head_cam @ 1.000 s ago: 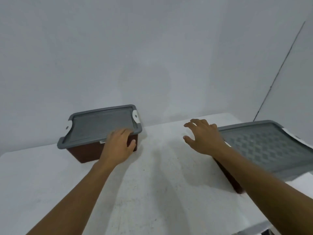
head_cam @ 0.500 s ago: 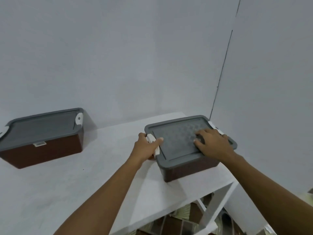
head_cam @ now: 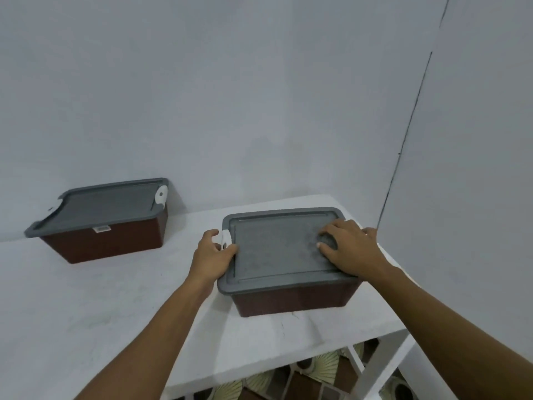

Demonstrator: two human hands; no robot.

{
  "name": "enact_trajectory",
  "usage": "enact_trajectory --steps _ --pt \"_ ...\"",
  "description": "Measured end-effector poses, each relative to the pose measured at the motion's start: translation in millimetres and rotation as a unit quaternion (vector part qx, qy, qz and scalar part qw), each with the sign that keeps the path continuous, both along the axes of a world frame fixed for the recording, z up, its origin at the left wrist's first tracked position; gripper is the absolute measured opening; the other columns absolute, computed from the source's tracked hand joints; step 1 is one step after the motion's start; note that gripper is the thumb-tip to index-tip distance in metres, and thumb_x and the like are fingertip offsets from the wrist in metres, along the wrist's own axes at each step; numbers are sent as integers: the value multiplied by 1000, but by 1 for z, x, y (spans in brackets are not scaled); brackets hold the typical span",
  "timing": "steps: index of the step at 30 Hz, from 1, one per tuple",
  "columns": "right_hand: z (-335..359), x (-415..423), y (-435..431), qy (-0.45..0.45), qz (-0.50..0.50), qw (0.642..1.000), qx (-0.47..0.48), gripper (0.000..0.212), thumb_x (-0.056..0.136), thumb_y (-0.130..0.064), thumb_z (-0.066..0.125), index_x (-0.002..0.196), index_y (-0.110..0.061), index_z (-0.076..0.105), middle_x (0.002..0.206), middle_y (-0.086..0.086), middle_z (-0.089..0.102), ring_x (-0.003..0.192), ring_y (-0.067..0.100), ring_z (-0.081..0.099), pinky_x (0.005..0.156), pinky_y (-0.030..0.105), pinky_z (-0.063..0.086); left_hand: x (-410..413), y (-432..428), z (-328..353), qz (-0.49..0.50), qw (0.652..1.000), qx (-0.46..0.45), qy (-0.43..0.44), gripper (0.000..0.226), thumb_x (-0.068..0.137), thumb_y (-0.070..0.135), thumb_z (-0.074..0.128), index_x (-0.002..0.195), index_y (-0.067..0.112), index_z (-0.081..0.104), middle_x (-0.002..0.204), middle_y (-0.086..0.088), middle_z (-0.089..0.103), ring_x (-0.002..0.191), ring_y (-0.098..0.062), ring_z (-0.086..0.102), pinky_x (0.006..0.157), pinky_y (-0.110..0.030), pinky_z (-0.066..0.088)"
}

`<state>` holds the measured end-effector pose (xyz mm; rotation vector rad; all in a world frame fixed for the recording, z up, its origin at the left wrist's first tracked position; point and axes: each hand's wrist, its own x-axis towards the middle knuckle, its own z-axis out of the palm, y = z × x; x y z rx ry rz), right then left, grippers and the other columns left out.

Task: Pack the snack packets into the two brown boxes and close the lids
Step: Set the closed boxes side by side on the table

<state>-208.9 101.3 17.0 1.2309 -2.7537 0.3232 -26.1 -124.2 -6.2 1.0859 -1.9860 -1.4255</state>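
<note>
The contents of the near brown box [head_cam: 294, 301] at centre right and the far brown box [head_cam: 109, 243] at left were concealed by the near lid [head_cam: 277, 255] and the far lid [head_cam: 106, 206]. The white clasp [head_cam: 225, 239] at the near lid's left end was half covered by the left hand [head_cam: 212, 258], whose fingers were curled about it. The lid's right end was hidden under the right hand [head_cam: 352, 249]; its fingertips were lost past the rim, so their hold could not be told. The lid surface beside that thumb was smeared by blur. The label [head_cam: 102, 228] on the far brown box was too small to be read. Both forearms were cut off by the bottom edge. Beneath the table [head_cam: 115, 298], at lower right, patterned shapes were only partly seen and could not be identified.
</note>
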Motion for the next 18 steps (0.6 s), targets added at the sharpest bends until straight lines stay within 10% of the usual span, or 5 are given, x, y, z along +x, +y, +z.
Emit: enact_trajectory --steps 11,18 --pt "-11 25 -68 -177 1 965 -196 29 103 -22 40 124 -21 60 124 9 64 99 25 62 87 36 49 101 -51 -6 59 992 78 80 30 99 25 42 104 17 70 102 -7 73 98 -25 68 81 -42 56" --pt "-10 29 -63 -449 -74 808 -375 27 102 -27 38 114 -24 62 111 -3 61 88 6 55 67 30 47 88 -40 -6 155 960 163 167 32 102 31 38 128 25 55 123 3 49 111 -22 55 92 -41 50"
